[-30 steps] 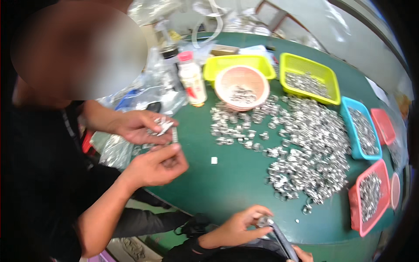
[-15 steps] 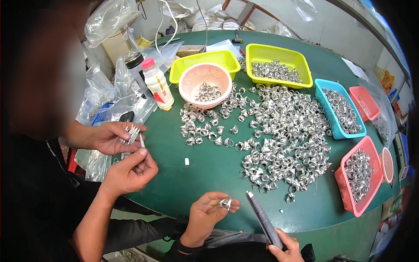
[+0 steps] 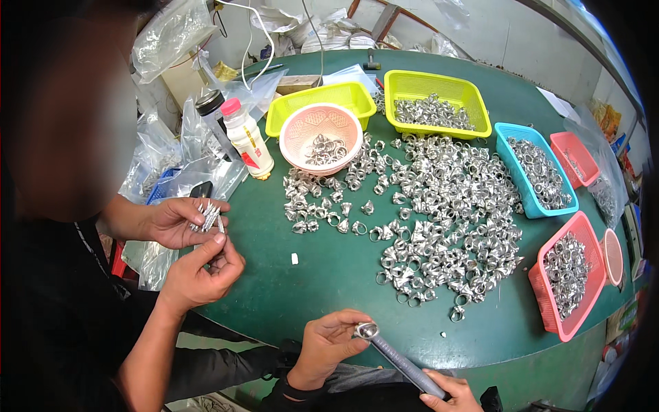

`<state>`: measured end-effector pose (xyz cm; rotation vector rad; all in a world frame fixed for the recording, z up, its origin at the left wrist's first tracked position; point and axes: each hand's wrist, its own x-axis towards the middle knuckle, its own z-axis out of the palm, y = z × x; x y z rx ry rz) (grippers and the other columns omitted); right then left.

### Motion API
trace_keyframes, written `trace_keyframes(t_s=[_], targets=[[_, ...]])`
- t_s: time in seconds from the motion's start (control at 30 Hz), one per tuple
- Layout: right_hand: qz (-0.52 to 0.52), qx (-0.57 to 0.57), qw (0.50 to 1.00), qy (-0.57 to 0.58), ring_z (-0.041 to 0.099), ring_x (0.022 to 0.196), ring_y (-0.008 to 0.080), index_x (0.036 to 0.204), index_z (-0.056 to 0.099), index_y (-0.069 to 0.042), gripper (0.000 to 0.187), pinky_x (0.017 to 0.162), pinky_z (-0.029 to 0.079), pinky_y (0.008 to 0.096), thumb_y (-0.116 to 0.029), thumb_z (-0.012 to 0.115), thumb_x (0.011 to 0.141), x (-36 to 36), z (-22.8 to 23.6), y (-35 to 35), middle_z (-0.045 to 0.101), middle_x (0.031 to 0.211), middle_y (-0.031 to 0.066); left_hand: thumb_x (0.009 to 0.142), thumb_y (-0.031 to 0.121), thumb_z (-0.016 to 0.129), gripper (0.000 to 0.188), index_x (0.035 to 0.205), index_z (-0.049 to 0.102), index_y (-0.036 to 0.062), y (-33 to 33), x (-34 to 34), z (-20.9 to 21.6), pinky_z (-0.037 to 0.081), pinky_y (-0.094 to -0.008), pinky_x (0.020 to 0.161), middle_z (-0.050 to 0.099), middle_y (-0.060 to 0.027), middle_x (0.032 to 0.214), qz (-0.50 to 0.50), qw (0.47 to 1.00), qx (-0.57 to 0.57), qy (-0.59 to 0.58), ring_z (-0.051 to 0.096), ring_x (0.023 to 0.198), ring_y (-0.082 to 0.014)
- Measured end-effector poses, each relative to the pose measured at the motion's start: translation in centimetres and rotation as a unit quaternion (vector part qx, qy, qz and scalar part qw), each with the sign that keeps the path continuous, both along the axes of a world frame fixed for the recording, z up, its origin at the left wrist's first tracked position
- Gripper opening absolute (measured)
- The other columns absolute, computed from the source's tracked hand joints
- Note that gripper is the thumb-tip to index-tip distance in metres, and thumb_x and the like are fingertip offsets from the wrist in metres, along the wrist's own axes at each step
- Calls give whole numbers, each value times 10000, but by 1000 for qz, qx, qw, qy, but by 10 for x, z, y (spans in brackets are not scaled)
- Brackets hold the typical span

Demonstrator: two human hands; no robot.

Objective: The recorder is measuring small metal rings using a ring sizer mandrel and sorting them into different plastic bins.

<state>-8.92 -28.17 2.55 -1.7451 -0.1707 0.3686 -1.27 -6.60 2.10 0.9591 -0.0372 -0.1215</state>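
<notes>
Near the front edge of the table, my left hand (image 3: pixel 328 349) pinches a silver ring (image 3: pixel 366 326) between thumb and fingers. My right hand (image 3: pixel 451 394) grips the lower end of a grey tapered rod (image 3: pixel 405 366), which looks like a ring mandrel. The rod slants up to the left, and its tip meets the ring; how far it passes through, I cannot tell. Beyond my hands, a wide heap of similar silver rings (image 3: pixel 453 213) covers the middle of the green table (image 3: pixel 322 288).
On the left, another person's hands (image 3: pixel 199 268) hold a bunch of thin silver pieces. Yellow baskets (image 3: pixel 439 77), a pink bowl (image 3: pixel 321 117), a blue basket (image 3: pixel 528 172) and a coral basket (image 3: pixel 549 302) surround the heap. A white bottle (image 3: pixel 247 141) stands at back left.
The rod has moved left and down, so its tip now meets the ring; before, they were apart. My left hand has shifted slightly right. The other person's hands have barely moved.
</notes>
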Motion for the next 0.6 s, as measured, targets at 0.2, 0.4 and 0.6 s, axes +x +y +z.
trace_keyframes(t_s=[0.2, 0.4, 0.6], targets=[[23, 8, 1000, 6, 495, 892, 198, 1053, 441, 31, 384, 777, 361, 273, -67, 560, 701, 1, 1, 0, 521, 965, 162, 589, -53, 622, 309, 881, 524, -54, -5, -5, 0, 408, -277, 723, 522, -141, 864, -46, 999, 12, 6, 513, 800, -193], [-47, -19, 998, -22, 488, 833, 163, 1082, 402, 52, 393, 737, 370, 245, -84, 527, 735, -5, -4, 9, 527, 927, 165, 635, -13, 627, 246, 856, 527, -55, -20, -5, -11, 391, -243, 729, 534, -73, 835, -149, 980, 118, -62, 494, 795, -123], [-50, -5, 999, 9, 470, 787, 139, 1094, 389, 55, 402, 704, 375, 233, -84, 520, 741, -9, -12, 10, 523, 873, 108, 639, -28, 621, 235, 851, 528, -65, -20, -9, -20, 397, -255, 737, 538, -96, 873, -161, 976, 138, -44, 505, 804, -141]])
